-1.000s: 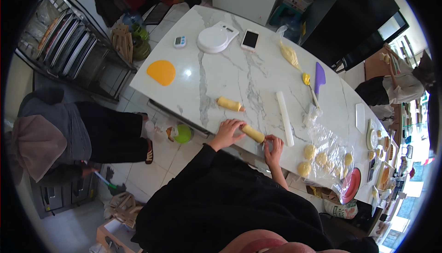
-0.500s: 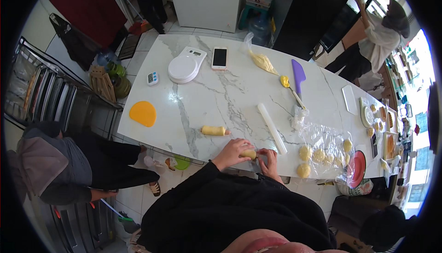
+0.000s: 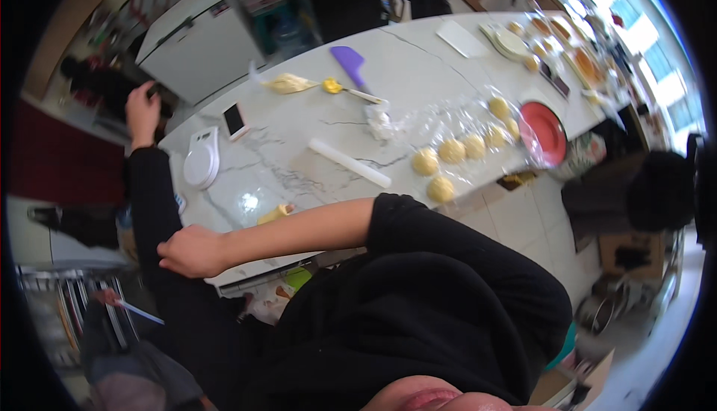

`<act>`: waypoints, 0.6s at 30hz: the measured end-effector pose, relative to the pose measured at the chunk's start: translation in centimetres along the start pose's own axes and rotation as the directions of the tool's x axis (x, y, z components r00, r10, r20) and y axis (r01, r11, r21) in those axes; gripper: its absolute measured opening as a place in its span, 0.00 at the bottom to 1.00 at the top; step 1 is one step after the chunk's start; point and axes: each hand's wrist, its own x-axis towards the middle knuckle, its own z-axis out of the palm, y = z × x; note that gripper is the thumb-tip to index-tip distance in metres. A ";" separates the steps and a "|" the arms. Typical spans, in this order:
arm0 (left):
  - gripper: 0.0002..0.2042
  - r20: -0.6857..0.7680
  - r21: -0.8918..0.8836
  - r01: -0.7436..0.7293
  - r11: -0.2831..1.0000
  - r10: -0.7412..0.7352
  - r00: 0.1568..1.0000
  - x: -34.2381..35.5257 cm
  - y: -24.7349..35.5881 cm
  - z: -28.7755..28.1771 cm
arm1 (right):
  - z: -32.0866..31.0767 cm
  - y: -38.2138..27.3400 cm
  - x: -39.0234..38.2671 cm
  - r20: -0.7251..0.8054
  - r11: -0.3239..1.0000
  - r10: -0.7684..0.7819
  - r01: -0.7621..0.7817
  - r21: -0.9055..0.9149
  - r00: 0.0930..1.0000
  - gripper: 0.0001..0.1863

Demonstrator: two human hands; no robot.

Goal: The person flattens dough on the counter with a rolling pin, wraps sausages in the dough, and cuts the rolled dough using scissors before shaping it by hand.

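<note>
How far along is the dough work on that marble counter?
Done: several round yellow dough balls sit shaped on the clear plastic sheet. In hand: no dough; the person's left hand is off the white marble counter, against another person's dark sleeve. Left: a yellow dough log lies whole near the counter edge, and the white rolling pin lies unused.

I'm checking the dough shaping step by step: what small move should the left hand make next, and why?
Probably reach the left hand to the small yellow dough roll on the white marble counter: the hand is off the counter's edge against another person's black sleeve, and the roll lies untouched.
</note>
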 end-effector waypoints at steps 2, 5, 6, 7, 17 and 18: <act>0.13 0.154 0.143 0.243 0.960 -0.264 0.952 -1.0 -2.3 -0.7 | -1.7 0.3 -0.4 0.039 0.981 -0.136 0.129 0.148 0.990 0.16; 0.13 0.235 0.434 0.518 0.737 -0.648 0.725 -4.1 -4.6 -2.1 | -3.4 -1.3 -2.7 0.119 0.884 -0.376 0.317 0.344 0.919 0.14; 0.12 0.212 0.470 0.570 0.675 -0.712 0.669 -5.3 -5.5 -2.7 | -3.7 -2.2 -3.8 0.146 0.846 -0.452 0.372 0.381 0.880 0.14; 0.12 0.182 0.490 0.615 0.618 -0.762 0.621 -5.7 -5.8 -3.0 | -3.7 -2.0 -4.5 0.130 0.851 -0.445 0.374 0.369 0.886 0.14; 0.04 0.011 -0.896 -0.384 -0.225 -0.874 0.486 -14.0 -6.4 -5.5 | -3.0 3.4 -11.1 0.317 0.947 -0.191 0.089 0.310 0.929 0.15; 0.04 0.030 -0.823 -0.450 -0.348 -0.816 0.577 -14.3 -3.6 -5.0 | -4.2 5.1 -13.4 0.386 0.967 -0.072 -0.031 0.253 0.920 0.14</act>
